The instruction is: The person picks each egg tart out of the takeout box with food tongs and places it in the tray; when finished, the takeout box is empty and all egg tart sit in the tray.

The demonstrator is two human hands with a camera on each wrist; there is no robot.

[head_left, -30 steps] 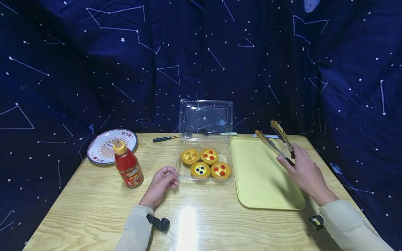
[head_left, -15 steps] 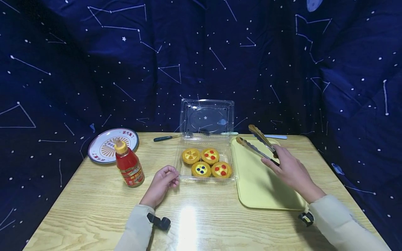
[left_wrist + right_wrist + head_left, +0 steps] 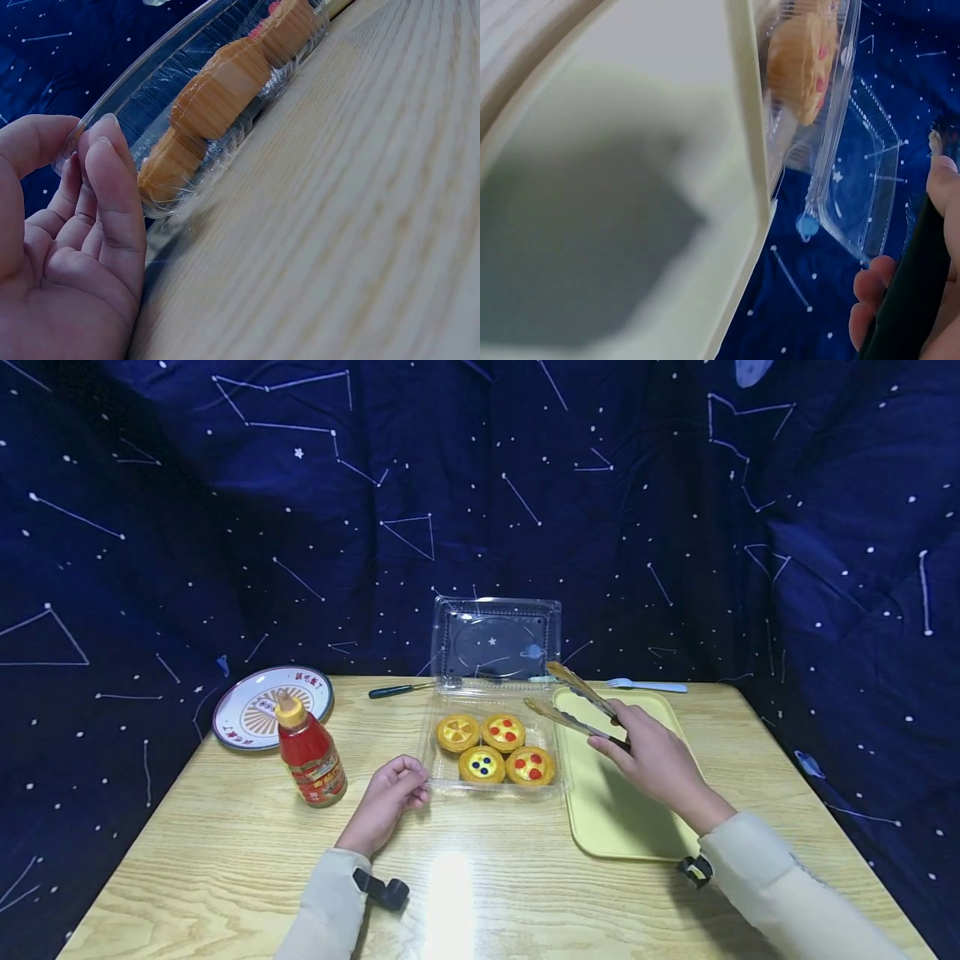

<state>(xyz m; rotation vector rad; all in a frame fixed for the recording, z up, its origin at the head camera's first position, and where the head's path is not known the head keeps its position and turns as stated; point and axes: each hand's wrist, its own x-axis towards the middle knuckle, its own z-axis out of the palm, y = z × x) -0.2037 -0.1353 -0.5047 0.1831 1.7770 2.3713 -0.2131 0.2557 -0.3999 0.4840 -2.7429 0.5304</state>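
My left hand pinches the near left corner of the clear plastic container between thumb and fingers; the left wrist view shows the fingertips on its rim. Inside sit several tarts: one with wedge-shaped topping, one with blue dots, and two with red dots, a far one and a near one. My right hand holds food tongs by the dark handles. The tongs are spread, with tips above the container's right edge, apart from the tarts.
A yellow tray lies right of the container, under my right hand. The container's clear lid stands up behind. A red sauce bottle and a plate are left. A fork and a black-handled utensil lie at the back.
My right hand has moved left with the tongs, from over the tray to the container's right side. My left hand keeps its hold on the container corner.
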